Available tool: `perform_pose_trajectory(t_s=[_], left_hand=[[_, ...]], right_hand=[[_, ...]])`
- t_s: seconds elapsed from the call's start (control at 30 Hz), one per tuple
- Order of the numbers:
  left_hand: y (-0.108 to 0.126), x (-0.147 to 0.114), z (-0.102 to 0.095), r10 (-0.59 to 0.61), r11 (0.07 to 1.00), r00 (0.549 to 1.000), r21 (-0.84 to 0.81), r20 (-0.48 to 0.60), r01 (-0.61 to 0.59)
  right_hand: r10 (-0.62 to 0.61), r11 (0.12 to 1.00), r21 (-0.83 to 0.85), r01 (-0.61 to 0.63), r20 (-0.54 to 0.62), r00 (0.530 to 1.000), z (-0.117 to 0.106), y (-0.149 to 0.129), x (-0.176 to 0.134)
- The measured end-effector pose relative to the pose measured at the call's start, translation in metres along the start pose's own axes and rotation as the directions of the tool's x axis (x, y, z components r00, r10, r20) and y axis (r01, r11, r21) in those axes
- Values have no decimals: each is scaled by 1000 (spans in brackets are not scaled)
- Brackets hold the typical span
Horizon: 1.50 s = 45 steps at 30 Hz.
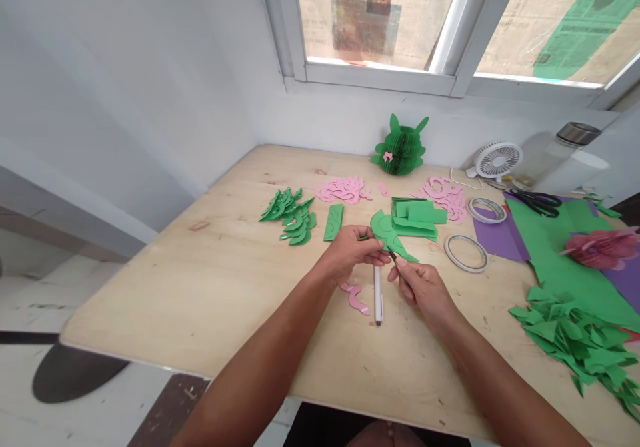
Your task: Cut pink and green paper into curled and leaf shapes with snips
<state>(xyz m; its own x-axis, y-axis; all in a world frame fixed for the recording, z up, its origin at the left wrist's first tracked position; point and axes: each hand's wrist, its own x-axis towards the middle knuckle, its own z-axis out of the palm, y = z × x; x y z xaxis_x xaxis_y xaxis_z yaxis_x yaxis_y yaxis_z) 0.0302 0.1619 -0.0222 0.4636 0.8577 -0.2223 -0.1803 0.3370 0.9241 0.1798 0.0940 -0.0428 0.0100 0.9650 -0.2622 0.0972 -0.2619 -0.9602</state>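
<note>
My left hand [356, 250] is closed, pinching a curved cut piece of green paper [384, 227] with drawn outlines. In my right hand [419, 285] is a slim dark tool [393, 255], its tip meeting the paper beside my left fingertips; its exact kind is hidden by my fingers. Just below both hands a white pen [378, 297] lies on the table. Left of it rests a wavy pink paper strip [357, 300], partly behind my left wrist.
Around lie green leaf cutouts [295, 217], folded green paper [417, 217], pink cutouts [345, 190], tape rolls [466, 253], black scissors [535, 201] and green scraps [573, 333]. A green honeycomb paper figure [401, 150], white fan [497, 161] and bottle [555, 157] stand at the back.
</note>
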Motion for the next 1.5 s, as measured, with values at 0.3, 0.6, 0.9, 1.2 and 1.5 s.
perform_pose_trajectory(t_s=[0.3,0.6,0.9,1.2,1.5], left_hand=[[-2,0,2,9,1000,1000,-2,-13,-9],[-4,0,6,11,1000,998,-10,-55,-11],[-8,2,8,0,999,997,-40,-79,-3],[-11,1,11,1,998,996,-60,-84,-6],[-14,1,16,9,997,990,-77,-143,-21]], right_hand=[[0,1000,28,1,-12,1000,-1,3,2],[7,999,33,-6,-19,1000,-2,6,3],[-19,1000,3,20,-41,999,-2,4,4],[-77,995,-66,71,-85,993,-3,6,4],[-130,987,-109,119,-104,986,-4,14,8]])
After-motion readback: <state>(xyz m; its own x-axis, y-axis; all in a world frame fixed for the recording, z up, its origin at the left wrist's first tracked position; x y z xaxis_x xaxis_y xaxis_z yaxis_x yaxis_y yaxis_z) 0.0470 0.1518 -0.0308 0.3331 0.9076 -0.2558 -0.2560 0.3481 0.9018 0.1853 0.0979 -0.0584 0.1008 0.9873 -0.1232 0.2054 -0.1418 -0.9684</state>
